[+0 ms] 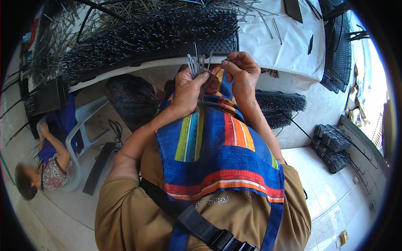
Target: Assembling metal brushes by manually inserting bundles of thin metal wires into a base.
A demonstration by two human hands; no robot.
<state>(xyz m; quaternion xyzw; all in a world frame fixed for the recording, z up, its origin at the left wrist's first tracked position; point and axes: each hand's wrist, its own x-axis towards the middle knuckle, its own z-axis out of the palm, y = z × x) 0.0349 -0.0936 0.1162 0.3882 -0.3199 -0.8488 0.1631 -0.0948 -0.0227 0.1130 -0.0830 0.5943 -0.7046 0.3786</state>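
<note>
Thin, flat metal strips (192, 66) stand up in a loose bundle from my left hand (187, 91), whose thumb and fingers are closed round them. Close by on the right, my right hand (243, 74) is pinched, thumb against fingers; what lies between the fingertips is too small to make out. Both hands are above my lap, just in front of the table's near edge. Beyond them is a long black perforated rack (228, 47), thickly filled with upright dark pieces. A striped blue apron (209, 154) covers my front.
Many loose metal strips (255, 12) lie on the white-covered table (289, 54). More black racks (280, 100) hang or stand at the right, with stacked black wire baskets (333, 140) on the floor. Another person (52, 167) sits on a pale plastic chair (79, 138) at the left.
</note>
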